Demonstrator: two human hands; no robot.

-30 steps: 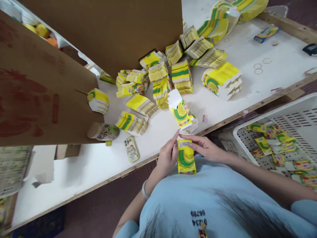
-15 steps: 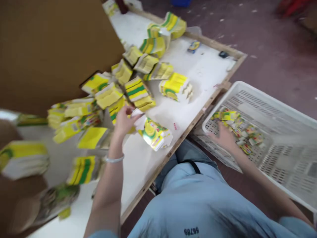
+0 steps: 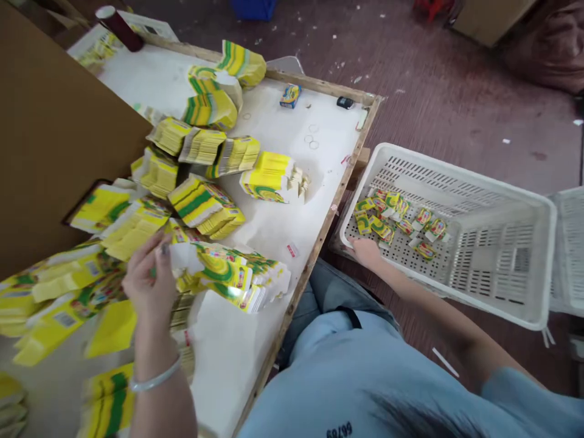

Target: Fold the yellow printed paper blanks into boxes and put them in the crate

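Observation:
My left hand (image 3: 150, 277), with a bracelet at the wrist, has its fingers pinched at the white end flap of a printed yellow carton (image 3: 221, 267). That carton lies fanned with other flattened ones over the table's near edge area. My right hand (image 3: 366, 252) is closed over the near-left rim of a white plastic crate (image 3: 483, 194), fingertips partly hidden. Inside the crate, small yellow cartons (image 3: 381, 228) lie loose at the left end. Close to my left hand sit stacks of flat yellow cartons (image 3: 205, 207).
More yellow carton stacks (image 3: 269, 173) spread over the white, wood-edged table (image 3: 237, 359). A brown cardboard panel (image 3: 59, 109) stands at left. A small blue box (image 3: 291, 96), a black object (image 3: 345, 103) and rubber bands (image 3: 311, 142) lie toward the far corner. Another crate (image 3: 570, 243) adjoins at right.
My right hand has moved from inside the crate to its near rim. My left hand has drawn back left, and the cartons by it are more fanned out. The view has turned right.

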